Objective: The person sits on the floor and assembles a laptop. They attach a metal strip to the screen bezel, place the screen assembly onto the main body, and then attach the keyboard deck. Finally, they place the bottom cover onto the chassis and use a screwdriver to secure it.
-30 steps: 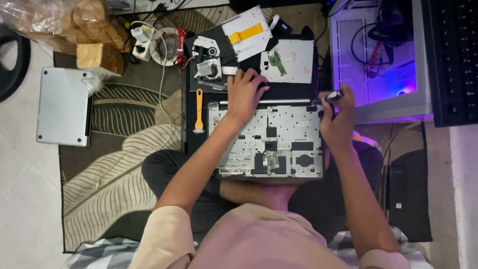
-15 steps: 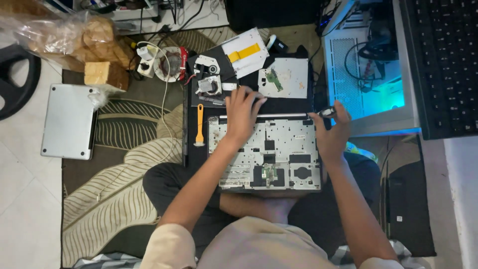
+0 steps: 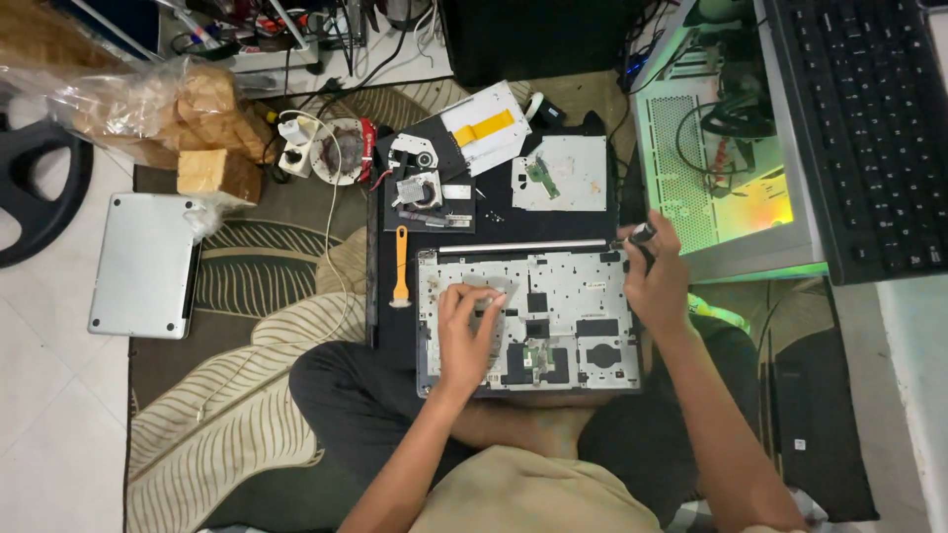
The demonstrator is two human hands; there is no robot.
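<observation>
Frame centre: left hand [image 3: 469, 331] pressed open-fingered on laptop chassis [image 3: 553, 296]; right hand [image 3: 657, 281] clenched around dark screwdriver [image 3: 637, 235].

- left hand [image 3: 469, 331] — palm down, fingers spread and lightly curled, forearm reaching forward from the lap.
- right hand [image 3: 657, 281] — fingers curled closed in a grip, arm stretched forward on the right.
</observation>
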